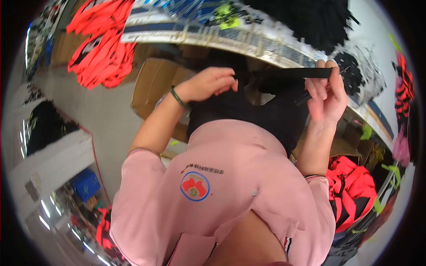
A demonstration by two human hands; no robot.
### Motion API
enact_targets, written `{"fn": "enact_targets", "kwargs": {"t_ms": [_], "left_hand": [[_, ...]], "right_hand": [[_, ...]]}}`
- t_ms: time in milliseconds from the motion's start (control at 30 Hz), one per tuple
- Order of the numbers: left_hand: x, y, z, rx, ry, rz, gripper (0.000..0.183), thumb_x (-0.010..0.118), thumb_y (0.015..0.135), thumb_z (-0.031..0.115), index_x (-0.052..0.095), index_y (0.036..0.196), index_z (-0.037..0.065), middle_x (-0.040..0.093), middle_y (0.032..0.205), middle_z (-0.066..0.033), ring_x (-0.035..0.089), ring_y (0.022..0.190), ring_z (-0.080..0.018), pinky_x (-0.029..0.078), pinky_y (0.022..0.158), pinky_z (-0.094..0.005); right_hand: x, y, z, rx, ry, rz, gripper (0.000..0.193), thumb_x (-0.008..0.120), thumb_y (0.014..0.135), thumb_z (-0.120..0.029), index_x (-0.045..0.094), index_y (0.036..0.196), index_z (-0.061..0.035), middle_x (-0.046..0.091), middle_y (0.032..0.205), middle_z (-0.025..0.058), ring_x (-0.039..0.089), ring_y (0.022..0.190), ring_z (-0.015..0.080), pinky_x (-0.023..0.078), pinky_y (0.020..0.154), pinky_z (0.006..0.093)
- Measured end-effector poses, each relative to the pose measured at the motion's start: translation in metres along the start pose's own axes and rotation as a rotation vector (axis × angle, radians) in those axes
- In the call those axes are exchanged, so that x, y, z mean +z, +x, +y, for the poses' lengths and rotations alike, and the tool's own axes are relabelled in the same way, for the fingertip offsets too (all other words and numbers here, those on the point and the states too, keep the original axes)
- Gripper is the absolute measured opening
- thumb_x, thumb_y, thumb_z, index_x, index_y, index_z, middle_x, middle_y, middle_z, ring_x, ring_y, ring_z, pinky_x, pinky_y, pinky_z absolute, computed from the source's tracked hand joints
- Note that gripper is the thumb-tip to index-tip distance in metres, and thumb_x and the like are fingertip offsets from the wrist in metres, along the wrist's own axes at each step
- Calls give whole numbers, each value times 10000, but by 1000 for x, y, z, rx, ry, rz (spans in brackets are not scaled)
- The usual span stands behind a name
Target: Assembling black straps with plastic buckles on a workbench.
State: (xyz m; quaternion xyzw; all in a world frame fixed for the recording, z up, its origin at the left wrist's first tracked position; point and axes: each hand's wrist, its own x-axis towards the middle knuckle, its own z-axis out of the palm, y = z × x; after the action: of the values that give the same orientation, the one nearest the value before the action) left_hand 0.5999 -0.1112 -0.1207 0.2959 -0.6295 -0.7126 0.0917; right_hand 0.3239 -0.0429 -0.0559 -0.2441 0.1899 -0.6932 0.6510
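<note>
A black strap (288, 73) stretches level between my two hands, in front of the table edge. My left hand (208, 84), with a dark green bangle at its wrist, pinches the strap's left end. My right hand (327, 91) is raised, palm partly showing, and its thumb and fingers grip the right end. From under the right hand's fingers sticks out a short dark piece (302, 98), whose kind I cannot make out. Black trousers behind the strap make its left part hard to tell apart.
A worktable (248, 46) runs across the far side, bearing a heap of black strips (310, 17) and a neon yellow-green bundle (227, 17). Bright coral strap bundles (102, 57) hang at the left. Cardboard boxes (155, 84) stand beneath; more coral straps (353, 190) lie at the right.
</note>
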Motion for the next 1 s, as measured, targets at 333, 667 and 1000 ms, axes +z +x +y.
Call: {"fn": "enact_targets", "kwargs": {"t_ms": [333,667,1000], "left_hand": [[-80,-121,-149,-259,-96,456,206,559,851,53,620,1040,-4,630,905,-6,544,893,-82,417,821,-228],[-84,-107,-211,-425,32,429,470,672,806,202,524,1211,14,585,1145,-100,539,1051,-169,430,899,-302],[-61,-10,-72,-106,122,333,275,635,830,127,582,1077,19,621,944,-38,573,827,-97,476,763,-241]], "right_hand": [[5,-1,81,458,-739,23,150,586,875,-149,619,975,-42,589,736,4,362,497,8,259,441,159],[-39,11,80,346,-1077,84,114,600,866,-112,616,905,-6,596,756,-15,528,702,63,426,658,205],[-72,124,-11,-407,-1565,670,302,712,764,-230,574,908,-4,593,731,65,547,640,150,452,624,281]]}}
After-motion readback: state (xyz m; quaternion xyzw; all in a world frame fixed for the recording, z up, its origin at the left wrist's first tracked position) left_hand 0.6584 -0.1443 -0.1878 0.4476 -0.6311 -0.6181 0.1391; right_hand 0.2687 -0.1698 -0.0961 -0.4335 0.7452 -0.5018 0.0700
